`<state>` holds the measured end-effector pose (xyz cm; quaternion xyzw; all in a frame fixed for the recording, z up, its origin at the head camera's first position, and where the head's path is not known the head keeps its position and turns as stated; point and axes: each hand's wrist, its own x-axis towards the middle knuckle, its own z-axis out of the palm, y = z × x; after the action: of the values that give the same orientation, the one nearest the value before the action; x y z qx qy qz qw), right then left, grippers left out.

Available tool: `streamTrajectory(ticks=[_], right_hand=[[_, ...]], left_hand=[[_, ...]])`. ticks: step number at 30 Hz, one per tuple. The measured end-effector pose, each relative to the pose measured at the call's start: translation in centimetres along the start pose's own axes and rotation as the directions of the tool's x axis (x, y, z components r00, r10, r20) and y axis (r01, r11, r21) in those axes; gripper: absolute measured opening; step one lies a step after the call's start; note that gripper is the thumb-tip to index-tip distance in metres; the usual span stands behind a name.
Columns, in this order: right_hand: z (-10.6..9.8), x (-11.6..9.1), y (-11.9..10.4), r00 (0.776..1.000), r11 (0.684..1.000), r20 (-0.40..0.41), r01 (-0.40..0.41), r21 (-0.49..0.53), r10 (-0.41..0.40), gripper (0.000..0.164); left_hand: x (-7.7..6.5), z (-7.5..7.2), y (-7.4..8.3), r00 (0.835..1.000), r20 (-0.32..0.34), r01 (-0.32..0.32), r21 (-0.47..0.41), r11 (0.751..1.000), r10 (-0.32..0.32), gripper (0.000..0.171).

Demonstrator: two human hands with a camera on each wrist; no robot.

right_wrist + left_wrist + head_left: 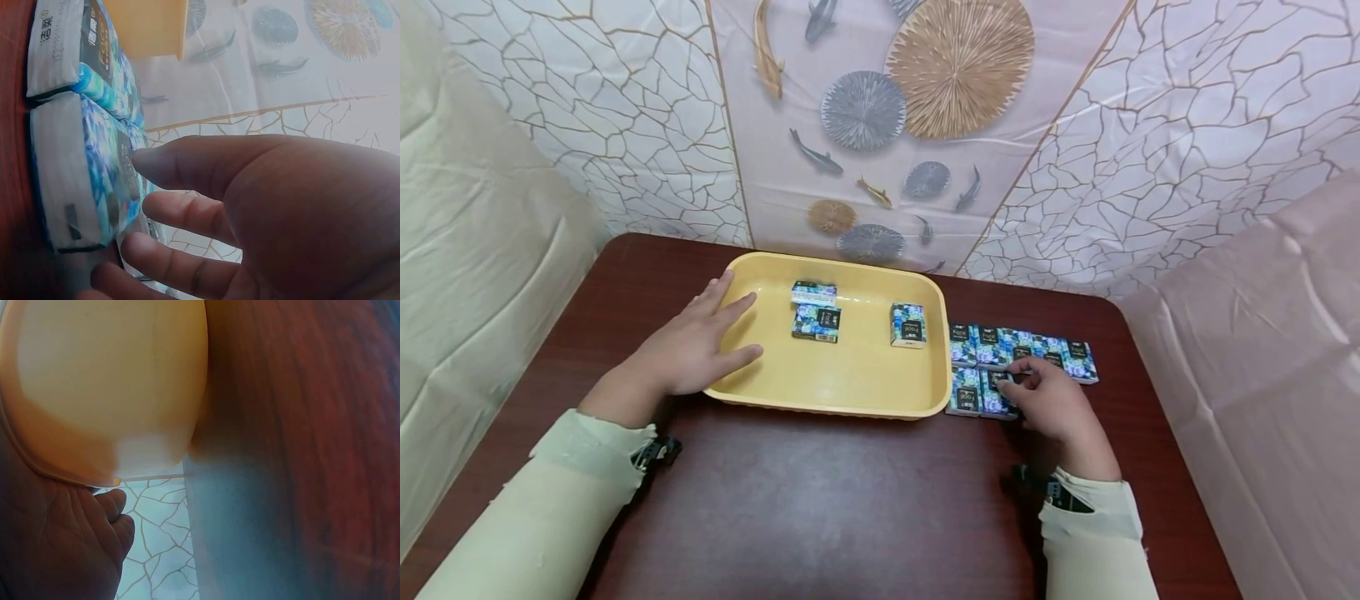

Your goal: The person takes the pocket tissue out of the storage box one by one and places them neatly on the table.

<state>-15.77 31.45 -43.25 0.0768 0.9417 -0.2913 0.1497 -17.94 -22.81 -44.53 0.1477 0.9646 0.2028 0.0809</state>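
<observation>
Spread fingers of my left hand [688, 342] rest over the left rim of a yellow plastic tray [842, 383]; in the left wrist view the palm [69, 531] lies against its edge. My right hand [1048, 400] is over a blue floral tissue pack [992, 400], the right one of two in the front row beside the tray. From the right wrist, my thumb [162, 164] touches the top of that pack [103, 169], with the other fingers loosely bent along its edge. The pack lies flat on the table against its neighbour [964, 392].
Behind the front pair runs a row of several matching packs [988, 343]. Inside the tray, two packs [816, 323] overlap at the left and one [908, 325] lies at the right. The dark wooden table [827, 500] ends at a patterned cloth wall [662, 150].
</observation>
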Motion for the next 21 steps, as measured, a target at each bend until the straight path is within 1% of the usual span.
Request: streamTrajectory(ticks=[6, 9, 15, 21], right_hand=[[-0.3, -0.2, -0.2, 0.999, 0.998, -0.048, 0.002, -0.058, -0.005, 0.05], [-0.4, -0.5, -0.4, 0.998, 0.997, -0.064, 0.017, -0.077, -0.022, 0.051], [-0.8, -1.0, -0.9, 0.996, 0.996, -0.077, 0.046, -0.08, -0.053, 0.053], [-1.0, -2.1, -2.6, 0.991, 0.993, -0.1, 0.083, -0.081, -0.091, 0.052]], left_hand=[[0.0, 0.0, 0.0, 1.0, -0.002, 0.0, -0.003, 1.0, 0.0, 0.088], [-0.1, 0.0, 0.0, 1.0, -0.005, -0.002, -0.002, 1.0, 0.002, 0.088], [-0.1, 0.0, 0.0, 1.0, -0.003, 0.002, 0.008, 1.0, -0.002, 0.089], [-0.1, 0.0, 0.0, 1.0, -0.001, 0.001, 0.006, 1.0, -0.001, 0.089]])
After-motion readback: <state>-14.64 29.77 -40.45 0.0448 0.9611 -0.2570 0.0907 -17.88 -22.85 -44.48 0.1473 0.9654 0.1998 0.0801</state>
